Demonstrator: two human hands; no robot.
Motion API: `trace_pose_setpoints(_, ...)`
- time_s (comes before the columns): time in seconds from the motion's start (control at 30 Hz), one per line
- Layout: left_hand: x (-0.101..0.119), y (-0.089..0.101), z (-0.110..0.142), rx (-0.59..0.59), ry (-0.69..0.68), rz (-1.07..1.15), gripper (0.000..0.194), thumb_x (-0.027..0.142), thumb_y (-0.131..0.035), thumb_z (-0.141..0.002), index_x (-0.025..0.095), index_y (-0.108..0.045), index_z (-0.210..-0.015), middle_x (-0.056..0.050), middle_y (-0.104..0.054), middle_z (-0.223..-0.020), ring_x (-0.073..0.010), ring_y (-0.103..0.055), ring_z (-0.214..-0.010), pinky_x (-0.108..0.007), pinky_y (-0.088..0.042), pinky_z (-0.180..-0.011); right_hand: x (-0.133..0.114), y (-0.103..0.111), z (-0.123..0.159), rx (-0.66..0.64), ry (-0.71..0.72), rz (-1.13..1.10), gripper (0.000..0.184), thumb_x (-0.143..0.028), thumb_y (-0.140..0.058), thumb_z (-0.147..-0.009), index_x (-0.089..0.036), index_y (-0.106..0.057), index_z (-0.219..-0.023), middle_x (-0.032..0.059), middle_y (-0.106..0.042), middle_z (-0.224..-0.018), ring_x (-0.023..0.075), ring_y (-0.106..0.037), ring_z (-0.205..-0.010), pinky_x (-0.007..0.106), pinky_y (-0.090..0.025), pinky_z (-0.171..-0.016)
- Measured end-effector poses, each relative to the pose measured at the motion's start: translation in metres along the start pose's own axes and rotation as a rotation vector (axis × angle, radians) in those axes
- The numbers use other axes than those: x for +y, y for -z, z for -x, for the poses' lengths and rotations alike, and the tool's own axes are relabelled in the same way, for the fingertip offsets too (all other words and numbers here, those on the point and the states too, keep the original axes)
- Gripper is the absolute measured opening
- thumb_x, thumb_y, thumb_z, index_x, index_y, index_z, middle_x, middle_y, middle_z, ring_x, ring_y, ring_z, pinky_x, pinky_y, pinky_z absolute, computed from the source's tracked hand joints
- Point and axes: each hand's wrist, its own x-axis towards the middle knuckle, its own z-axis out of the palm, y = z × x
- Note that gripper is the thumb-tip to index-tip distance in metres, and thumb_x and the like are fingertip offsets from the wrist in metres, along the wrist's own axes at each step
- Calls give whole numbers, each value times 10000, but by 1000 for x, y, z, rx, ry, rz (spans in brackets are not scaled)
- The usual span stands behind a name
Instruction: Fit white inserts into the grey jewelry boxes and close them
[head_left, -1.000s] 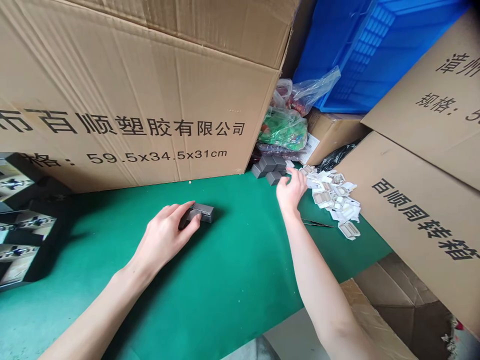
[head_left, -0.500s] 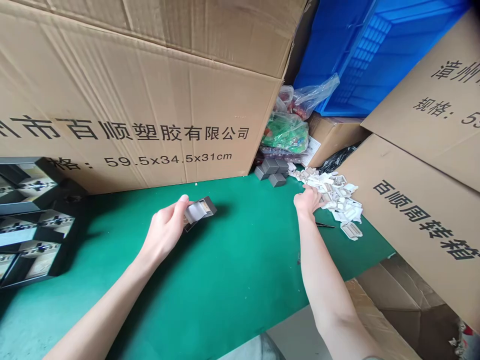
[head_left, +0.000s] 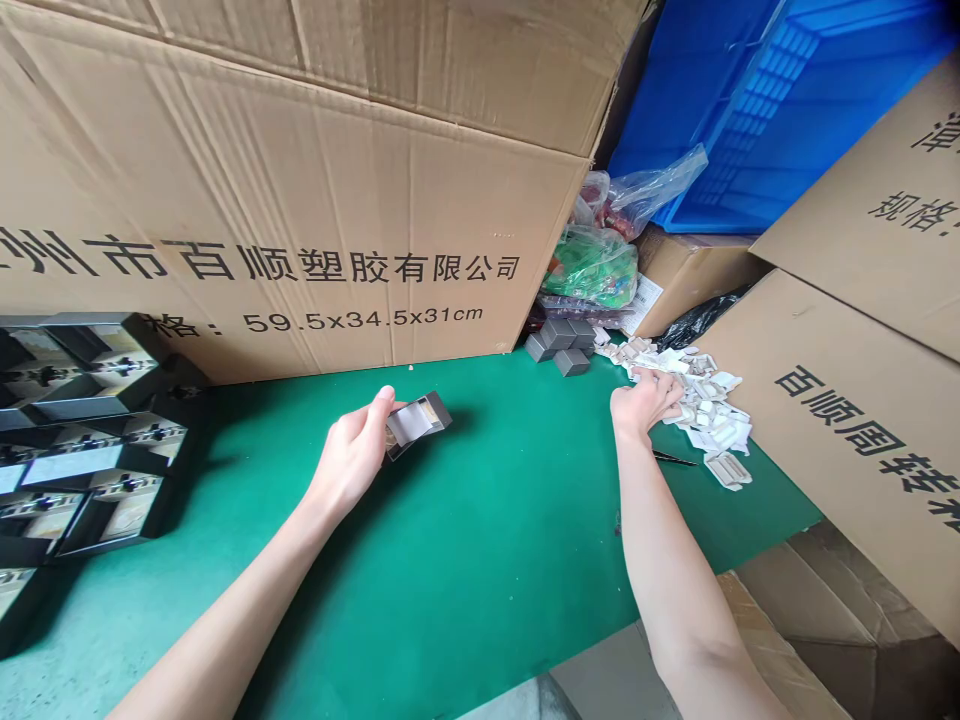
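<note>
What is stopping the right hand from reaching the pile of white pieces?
Nothing visible stands in the way: the right hand is touching the pile of white pieces on the green mat.

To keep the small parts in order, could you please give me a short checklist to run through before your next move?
1. Box gripped in left hand: ok, held tilted between thumb and fingers.
2. White insert seated in the box: cannot tell, as the view is too small.
3. Right hand on the white pieces: ok, resting on the pile's edge; whether it holds one cannot be told.
4. Stray piece at the pile's edge: not ok, lying apart from the pile.
5. Grey boxes by the carton: ok, stacked and apart from both hands.
</note>
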Motion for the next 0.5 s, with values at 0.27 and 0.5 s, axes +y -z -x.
trace_pose_setpoints(0.27, 0, 0, 0, -2, -29, 7, 690, 695, -379, -903, 157, -763, -1101, -11, -581, -549, -202, -514, -524, -297, -405, -519, -1, 1, 1, -124, -77, -30, 442, -99, -484, -695, -206, -650, -1090, 129, -528, -1326, 335, -454, -1224, 584, -336, -998)
trace_pose_setpoints(0.5, 1, 0, 0, -11, -32, 14, 682, 691, -376, -905, 166, -765, -1100, -24, -600, -597, -208, -515, -582, -285, -410, -529, -12, 6, 0, -97, -64, -72, 431, -130, -475, -726, -188, -670, -1105, 131, -601, -1255, 339, -507, -1175, 516, -390, -972)
